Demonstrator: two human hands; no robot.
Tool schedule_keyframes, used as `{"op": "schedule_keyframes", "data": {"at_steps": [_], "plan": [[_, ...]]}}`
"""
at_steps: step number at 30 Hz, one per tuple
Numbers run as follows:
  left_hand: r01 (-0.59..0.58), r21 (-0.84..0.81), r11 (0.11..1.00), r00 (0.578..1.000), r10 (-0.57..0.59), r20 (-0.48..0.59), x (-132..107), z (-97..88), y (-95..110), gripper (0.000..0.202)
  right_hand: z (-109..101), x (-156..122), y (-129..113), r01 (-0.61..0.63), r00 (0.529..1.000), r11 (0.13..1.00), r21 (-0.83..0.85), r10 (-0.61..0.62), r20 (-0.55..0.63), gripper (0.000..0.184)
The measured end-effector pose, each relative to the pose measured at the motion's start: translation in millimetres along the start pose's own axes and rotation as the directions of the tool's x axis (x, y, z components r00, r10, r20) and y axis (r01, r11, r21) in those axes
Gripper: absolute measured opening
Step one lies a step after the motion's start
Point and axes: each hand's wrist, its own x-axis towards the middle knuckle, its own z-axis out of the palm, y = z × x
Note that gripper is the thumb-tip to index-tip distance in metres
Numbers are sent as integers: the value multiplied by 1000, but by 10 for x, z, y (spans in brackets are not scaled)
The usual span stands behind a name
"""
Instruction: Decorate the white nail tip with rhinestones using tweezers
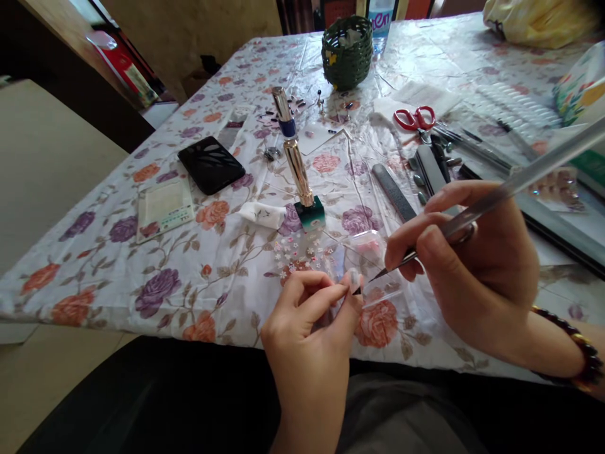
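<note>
My left hand [309,321] is closed at the table's near edge, thumb and fingers pinching a small pale false nail [353,278]. My right hand [466,271] grips a long thin metal tool [520,180] like a pen; its dark pointed tip almost touches the nail. Just beyond the hands lies a clear sheet of small flower stickers [307,252] and a small clear plastic packet [366,243] on the floral tablecloth [155,271].
A gold nail stand [295,157] on a green base rises behind the stickers. Around it lie a black phone [211,164], a card [164,207], a nail file [393,191], red scissors [416,118], tools, nail tip strips [515,104] and a green basket [347,50].
</note>
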Motion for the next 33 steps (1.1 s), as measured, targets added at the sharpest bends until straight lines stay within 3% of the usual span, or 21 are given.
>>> {"op": "schedule_keyframes", "data": {"at_steps": [13,33], "plan": [[106,-56,993,993,-103,49,15,-40,9,11,8,-40,30,15,998,1000,20,-17,65,26],[127,-42,991,990,-124,73,20,-42,10,14,12,-65,39,24,994,998,-53,-18,109,30]]}}
